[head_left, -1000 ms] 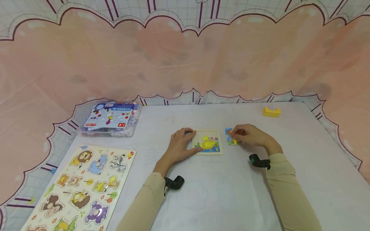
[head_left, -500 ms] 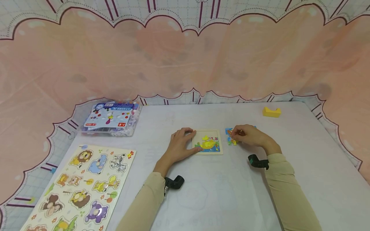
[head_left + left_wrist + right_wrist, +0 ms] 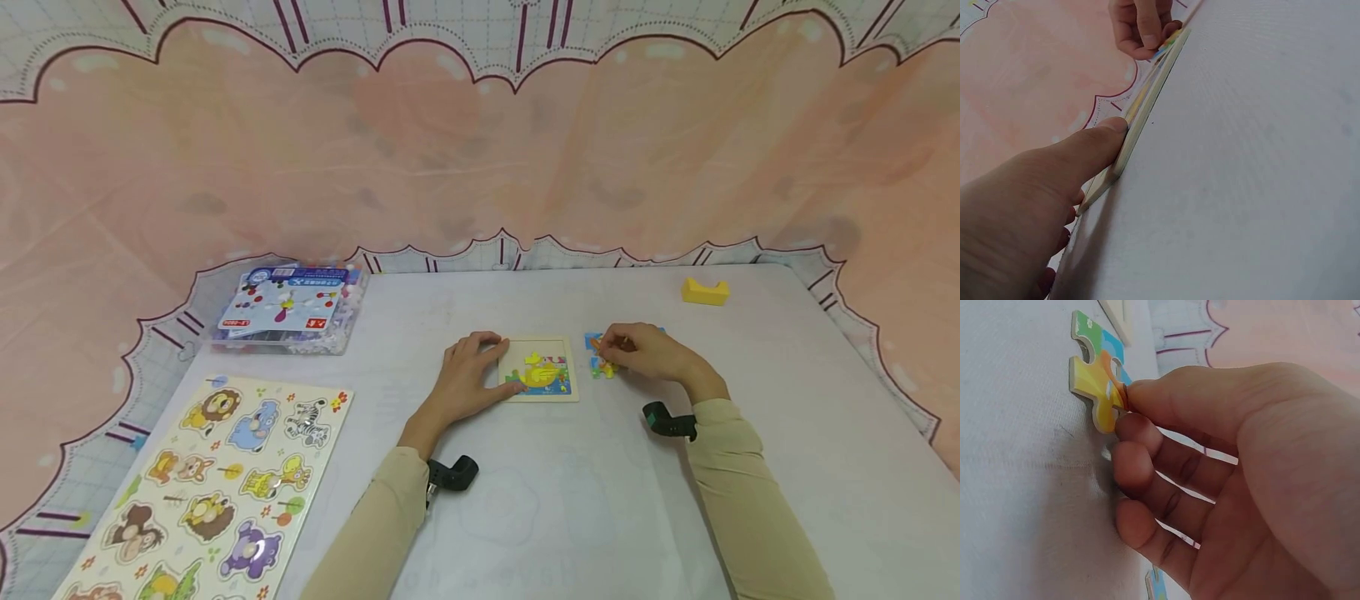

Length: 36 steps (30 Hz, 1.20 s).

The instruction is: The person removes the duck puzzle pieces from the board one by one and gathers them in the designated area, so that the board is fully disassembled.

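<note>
My left hand (image 3: 472, 377) holds a small square wooden puzzle board (image 3: 572, 367) by its left side. Its thumb lies over the near part of the rim, and its other fingers are at the far left corner. Inside the frame a yellow duck picture shows, with bare wood above and left of it. Right of the board, my right hand (image 3: 651, 352) pinches a jigsaw piece (image 3: 1088, 378) between thumb and forefinger; the piece is yellow, green and blue, with rounded knobs. In the right wrist view the other fingers curl beneath, their tips near the white tabletop.
Another blue puzzle piece (image 3: 1157, 586) peeks out behind the right hand. A yellow notched block (image 3: 705, 292) stands at the back right. On the left are a large animal puzzle board (image 3: 247, 477) and a clear plastic box (image 3: 341, 333) with a printed label.
My right hand has shifted very slightly left over the jigsaw pieces. The left hand and the puzzle board stay where they were.
</note>
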{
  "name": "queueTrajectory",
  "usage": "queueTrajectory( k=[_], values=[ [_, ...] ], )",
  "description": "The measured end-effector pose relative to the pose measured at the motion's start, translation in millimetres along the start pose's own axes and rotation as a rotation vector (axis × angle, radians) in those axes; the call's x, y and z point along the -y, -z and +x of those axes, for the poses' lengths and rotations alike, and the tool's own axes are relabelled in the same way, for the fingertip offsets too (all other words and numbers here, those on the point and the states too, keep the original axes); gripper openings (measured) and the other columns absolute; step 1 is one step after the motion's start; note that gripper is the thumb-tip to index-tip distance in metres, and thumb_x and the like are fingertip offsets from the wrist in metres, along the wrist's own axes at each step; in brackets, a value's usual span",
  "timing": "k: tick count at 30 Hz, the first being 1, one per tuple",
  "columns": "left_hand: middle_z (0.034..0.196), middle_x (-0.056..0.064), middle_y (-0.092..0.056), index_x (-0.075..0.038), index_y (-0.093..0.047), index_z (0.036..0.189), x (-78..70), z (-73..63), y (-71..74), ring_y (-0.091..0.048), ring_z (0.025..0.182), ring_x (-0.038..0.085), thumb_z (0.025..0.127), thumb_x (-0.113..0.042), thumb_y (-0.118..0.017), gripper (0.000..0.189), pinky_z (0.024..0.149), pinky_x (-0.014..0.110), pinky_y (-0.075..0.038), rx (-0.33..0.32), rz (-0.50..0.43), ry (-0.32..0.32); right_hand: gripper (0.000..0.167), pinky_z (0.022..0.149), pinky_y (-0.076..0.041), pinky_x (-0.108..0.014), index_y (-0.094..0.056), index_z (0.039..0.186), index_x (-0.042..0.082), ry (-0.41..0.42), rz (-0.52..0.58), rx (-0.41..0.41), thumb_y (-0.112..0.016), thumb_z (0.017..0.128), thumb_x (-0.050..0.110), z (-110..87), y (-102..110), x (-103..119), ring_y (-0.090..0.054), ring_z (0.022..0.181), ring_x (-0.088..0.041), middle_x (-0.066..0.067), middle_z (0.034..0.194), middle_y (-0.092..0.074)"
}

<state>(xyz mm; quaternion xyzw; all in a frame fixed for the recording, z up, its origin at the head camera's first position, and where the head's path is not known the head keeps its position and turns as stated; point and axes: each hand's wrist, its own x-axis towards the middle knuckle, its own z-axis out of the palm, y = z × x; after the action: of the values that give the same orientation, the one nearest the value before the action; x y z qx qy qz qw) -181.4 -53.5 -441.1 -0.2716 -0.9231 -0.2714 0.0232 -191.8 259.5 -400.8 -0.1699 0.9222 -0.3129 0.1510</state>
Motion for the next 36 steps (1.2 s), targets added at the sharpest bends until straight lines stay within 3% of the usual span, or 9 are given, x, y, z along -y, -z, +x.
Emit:
queueTrajectory(
  k=[21,36],
  values=[
    [0.136,0.007,-0.047,-0.012,-0.05,0.138,-0.1,0.6,-0.6,-0.042,0.127,0.025,0.079,-0.048,-0.071,0.073,0.108,0.051,-0.026,-0.01,0.005,-0.001,0.008,0.064,-0.043,-0.024,-0.062,0.098,0.009,0.034,0.047,-0.048,-0.058,0.092,0.013,3.2,-4.9,6.2,-0.05,0.075,-0.017,-0.004,0.087,-0.06],
    [0.134,0.008,-0.047,-0.01,-0.052,0.136,-0.5,0.1,0.1,-0.042,0.126,0.027,0.079,-0.048,-0.071,0.071,0.106,0.052,-0.026,-0.029,-0.009,-0.019,0.012,0.068,-0.043,-0.027,-0.063,0.102,0.011,0.122,0.008,-0.066,-0.058,0.092,0.014,18.6,-33.0,39.7,-0.049,0.078,-0.016,-0.001,0.088,-0.059]
  ],
)
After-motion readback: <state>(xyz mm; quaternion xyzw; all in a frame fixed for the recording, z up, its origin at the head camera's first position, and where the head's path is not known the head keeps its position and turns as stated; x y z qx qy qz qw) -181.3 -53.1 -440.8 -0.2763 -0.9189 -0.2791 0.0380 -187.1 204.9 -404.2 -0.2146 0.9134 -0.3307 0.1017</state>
